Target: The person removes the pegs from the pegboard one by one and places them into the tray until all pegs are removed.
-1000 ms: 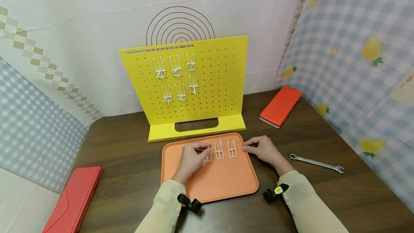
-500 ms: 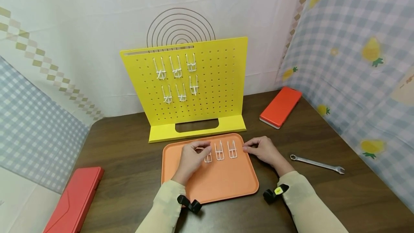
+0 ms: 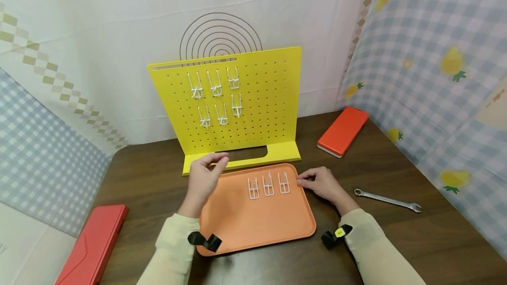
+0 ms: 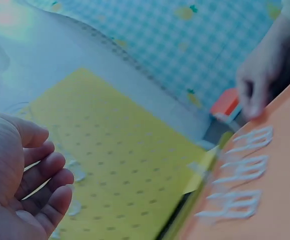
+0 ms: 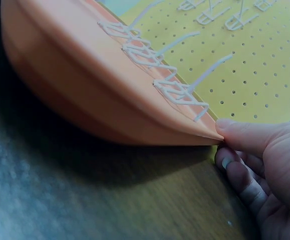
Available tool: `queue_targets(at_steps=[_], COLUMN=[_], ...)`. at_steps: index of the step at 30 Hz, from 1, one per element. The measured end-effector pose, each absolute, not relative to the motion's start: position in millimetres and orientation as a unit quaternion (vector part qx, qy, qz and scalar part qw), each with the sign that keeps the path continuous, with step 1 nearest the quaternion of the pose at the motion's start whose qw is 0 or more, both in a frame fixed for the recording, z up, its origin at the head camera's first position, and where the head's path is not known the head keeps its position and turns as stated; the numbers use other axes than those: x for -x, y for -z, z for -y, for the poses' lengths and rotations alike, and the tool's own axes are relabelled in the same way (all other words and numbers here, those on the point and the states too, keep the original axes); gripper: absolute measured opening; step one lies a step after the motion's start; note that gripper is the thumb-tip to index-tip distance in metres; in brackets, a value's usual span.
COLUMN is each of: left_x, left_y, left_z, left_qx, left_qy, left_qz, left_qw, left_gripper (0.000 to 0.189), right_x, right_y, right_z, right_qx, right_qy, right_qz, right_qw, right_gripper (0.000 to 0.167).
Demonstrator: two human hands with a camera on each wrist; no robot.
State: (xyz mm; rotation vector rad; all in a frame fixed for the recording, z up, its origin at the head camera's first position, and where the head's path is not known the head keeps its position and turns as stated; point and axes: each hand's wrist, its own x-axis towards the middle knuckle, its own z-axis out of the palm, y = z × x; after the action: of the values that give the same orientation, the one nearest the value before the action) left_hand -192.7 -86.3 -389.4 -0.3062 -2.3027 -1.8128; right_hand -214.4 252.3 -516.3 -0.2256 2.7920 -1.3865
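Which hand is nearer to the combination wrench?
Right. The right hand pinches the orange tray, left of the combination wrench; the left hand is farther left, near the tray's opposite edge.

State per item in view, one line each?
Orange tray: right way up
Yellow pegboard: standing
Three white hooks: resting on tray
Six white hooks: hung on pegboard
Left hand: holding nothing, fingers loosely curled
Right hand: pinching tray edge
Wrench: lying flat
Two red boxes: lying flat

Brown table (image 3: 146,188): pegboard (image 3: 266,104), orange tray (image 3: 261,223), wrench (image 3: 386,199), red cases (image 3: 343,131).
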Motion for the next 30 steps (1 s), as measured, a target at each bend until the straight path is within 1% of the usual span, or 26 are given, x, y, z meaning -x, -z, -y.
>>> queue_targets(at_steps=[7, 14, 18, 22, 30], left_x=[212.9, 260.4, 279.6, 292.5, 307.8], left_y=[357.1, 347.4, 337.2, 328.8, 319.2], left_z=[115.6, 143.4, 150.4, 151.5, 142.1], left_qx=[0.116, 0.105, 0.096, 0.097, 0.113], left_qy=[0.575, 0.580, 0.584, 0.588, 0.580], left_qz=[0.795, 0.785, 0.776, 0.772, 0.777], left_qw=[0.154, 0.192, 0.219, 0.222, 0.217], left_gripper=[0.020, 0.024, 0.025, 0.026, 0.032], right_x=[215.0, 214.8, 215.6, 216.4, 214.4], right_y=[515.9, 516.3, 517.2, 517.4, 516.5], right_z=[-252.7, -253.1, -253.4, -252.3, -251.8], right_qx=[0.070, 0.065, 0.066, 0.068, 0.067], right_qy=[0.442, 0.441, 0.440, 0.439, 0.434], right_qz=[-0.894, -0.895, -0.896, -0.896, -0.898], right_qw=[0.011, 0.015, 0.014, 0.015, 0.014], right_gripper=[0.010, 0.011, 0.010, 0.008, 0.013])
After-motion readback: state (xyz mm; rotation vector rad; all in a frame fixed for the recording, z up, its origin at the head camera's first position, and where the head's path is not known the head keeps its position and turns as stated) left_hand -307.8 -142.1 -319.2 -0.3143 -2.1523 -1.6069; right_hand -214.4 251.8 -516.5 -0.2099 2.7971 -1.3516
